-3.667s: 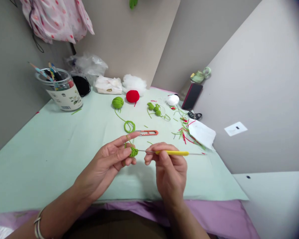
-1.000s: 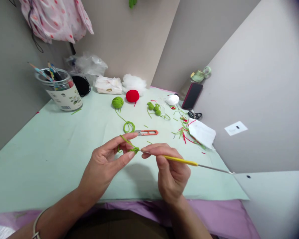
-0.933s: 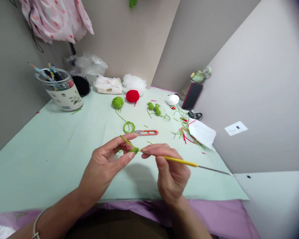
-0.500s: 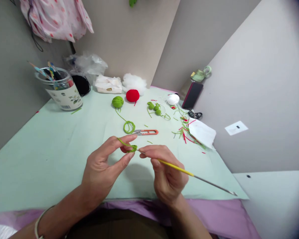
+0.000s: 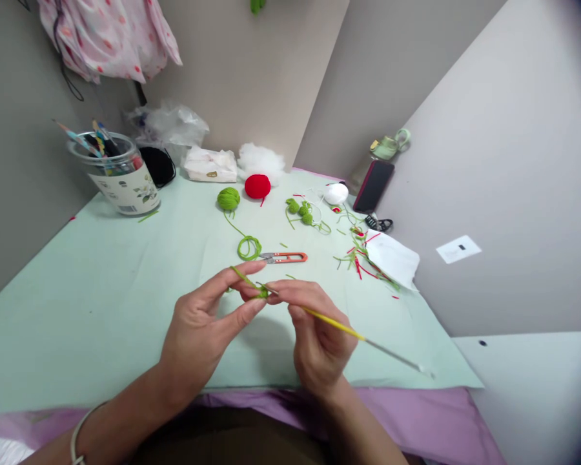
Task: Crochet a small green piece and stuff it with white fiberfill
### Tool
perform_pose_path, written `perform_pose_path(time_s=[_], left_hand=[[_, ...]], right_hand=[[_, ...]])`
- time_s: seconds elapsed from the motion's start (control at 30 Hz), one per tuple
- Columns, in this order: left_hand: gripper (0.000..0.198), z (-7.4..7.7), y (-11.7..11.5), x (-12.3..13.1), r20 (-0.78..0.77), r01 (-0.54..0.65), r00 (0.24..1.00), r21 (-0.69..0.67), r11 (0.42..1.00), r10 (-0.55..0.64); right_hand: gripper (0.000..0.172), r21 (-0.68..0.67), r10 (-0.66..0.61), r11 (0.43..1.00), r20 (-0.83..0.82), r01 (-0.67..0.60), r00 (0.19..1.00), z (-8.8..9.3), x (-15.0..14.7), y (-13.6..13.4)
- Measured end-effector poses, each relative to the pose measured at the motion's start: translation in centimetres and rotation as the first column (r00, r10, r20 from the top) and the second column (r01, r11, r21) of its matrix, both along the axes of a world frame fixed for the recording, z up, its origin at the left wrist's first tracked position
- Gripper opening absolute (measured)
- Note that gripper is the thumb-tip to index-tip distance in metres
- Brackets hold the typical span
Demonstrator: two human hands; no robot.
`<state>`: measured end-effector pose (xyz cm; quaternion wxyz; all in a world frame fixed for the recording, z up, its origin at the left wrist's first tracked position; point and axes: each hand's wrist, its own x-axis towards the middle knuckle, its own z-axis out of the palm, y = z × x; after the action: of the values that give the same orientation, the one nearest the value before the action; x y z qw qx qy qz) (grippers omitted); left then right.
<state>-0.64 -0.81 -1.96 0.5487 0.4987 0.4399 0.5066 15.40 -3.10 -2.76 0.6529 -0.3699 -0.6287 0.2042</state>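
Observation:
My left hand [image 5: 201,332] pinches a small green crochet piece [image 5: 262,293] between thumb and fingers, with green yarn running over the raised index finger. In my right hand [image 5: 322,332] is a crochet hook [image 5: 334,321] with a yellow grip and metal ends, held like a pen. Its working tip is at the green piece; the other end points to the lower right. Beyond my hands lie a coil of green yarn [image 5: 248,248] and orange thread snips [image 5: 288,257]. A green yarn ball [image 5: 229,198] sits farther back, joined to the coil.
A red yarn ball [image 5: 257,186], white stuffing [image 5: 261,161] and a tissue pack [image 5: 210,165] stand at the back. Small green crocheted pieces [image 5: 306,213], yarn scraps [image 5: 358,258] and a phone [image 5: 375,186] are to the right. A pencil jar [image 5: 126,184] stands at left.
My right hand has shifted slightly left with the crochet hook, whose tip now shows past the green piece near the yarn. The far end of the hook has swung left.

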Motion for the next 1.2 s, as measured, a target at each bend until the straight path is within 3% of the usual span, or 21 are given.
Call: perform_pose_path(time_s=[0.2, 0.4, 0.63, 0.73, 0.8, 0.9, 1.03, 1.13, 1.2], left_hand=[[0.028, 0.0, 0.4, -0.4, 0.109, 0.055, 0.993, -0.121, 0.991, -0.042], [0.035, 0.2, 0.8, -0.3, 0.334, 0.311, 0.916, -0.243, 0.919, -0.222], [0.039, 0.7, 1.1, -0.2, 0.360, 0.293, 0.914, -0.269, 0.918, -0.186], [0.033, 0.7, 1.1, -0.3, 0.363, 0.293, 0.912, -0.246, 0.924, -0.192], [0.034, 0.7, 1.0, -0.3, 0.350, 0.284, 0.917, -0.235, 0.930, -0.191], [0.037, 0.7, 0.9, -0.2, 0.362, 0.299, 0.911, -0.245, 0.922, -0.199], [0.037, 0.9, 0.8, -0.3, 0.396, 0.333, 0.895, -0.284, 0.899, -0.206], [0.036, 0.9, 0.8, -0.5, 0.363, 0.317, 0.907, -0.256, 0.913, -0.213], [0.037, 0.8, 0.9, -0.6, 0.330, 0.295, 0.920, -0.226, 0.928, -0.212]], right_hand=[[0.017, -0.198, 0.034, 0.975, -0.329, -0.103, 0.944, -0.1, -0.1, 0.3], [0.015, -0.216, 0.169, 0.938, -0.394, -0.270, 0.903, -0.6, 0.4, 1.0], [0.015, -0.253, 0.136, 0.919, -0.520, -0.304, 0.844, -0.1, 0.3, 1.2], [0.018, -0.248, 0.137, 0.928, -0.469, -0.279, 0.872, 0.1, 0.3, 1.0], [0.021, -0.220, 0.085, 0.962, -0.327, -0.163, 0.941, 0.2, 0.3, 0.6], [0.025, -0.072, 0.005, 0.997, -0.110, -0.013, 0.994, 0.3, 0.1, 0.1], [0.023, -0.054, 0.078, 0.995, -0.164, -0.088, 0.983, 0.1, 0.1, 0.0], [0.023, -0.100, 0.143, 0.980, -0.245, -0.171, 0.959, 0.2, 0.3, 0.2], [0.023, -0.101, 0.147, 0.980, -0.216, -0.172, 0.965, 0.4, 0.5, 0.2]])
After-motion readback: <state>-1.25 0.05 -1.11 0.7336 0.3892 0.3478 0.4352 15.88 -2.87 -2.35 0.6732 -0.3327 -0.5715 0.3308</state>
